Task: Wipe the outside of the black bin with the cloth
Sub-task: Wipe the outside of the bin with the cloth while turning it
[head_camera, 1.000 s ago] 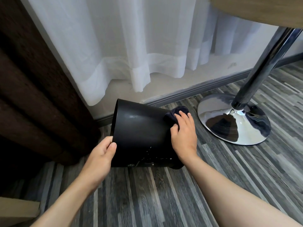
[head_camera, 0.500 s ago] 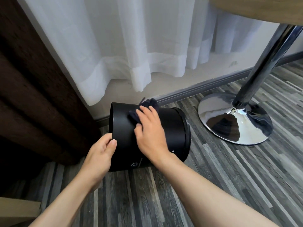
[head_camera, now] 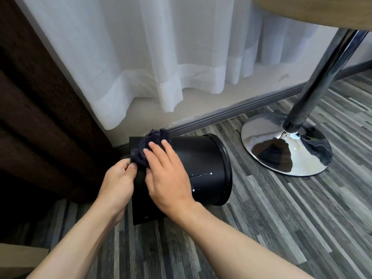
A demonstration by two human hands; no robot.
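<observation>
The black bin (head_camera: 203, 164) lies on its side on the floor, its rimmed end pointing right and its flat base end to the left. A few white specks mark its side wall. My right hand (head_camera: 167, 174) presses a dark blue cloth (head_camera: 150, 146) flat against the bin's upper wall near the base end. My left hand (head_camera: 118, 180) grips the edge of the base end, thumb on top, steadying the bin. Part of the cloth is hidden under my fingers.
A chrome table base (head_camera: 285, 146) with a slanted pole (head_camera: 322, 67) stands right of the bin. White sheer curtain (head_camera: 161, 57) hangs behind, dark brown drape (head_camera: 40, 117) at left. Grey plank floor (head_camera: 261, 228) spreads in front; a cardboard corner (head_camera: 18, 256) shows bottom left.
My right hand has slid the cloth leftwards along the bin, from the rimmed end to the base end. The bin has tilted so its rim now faces right.
</observation>
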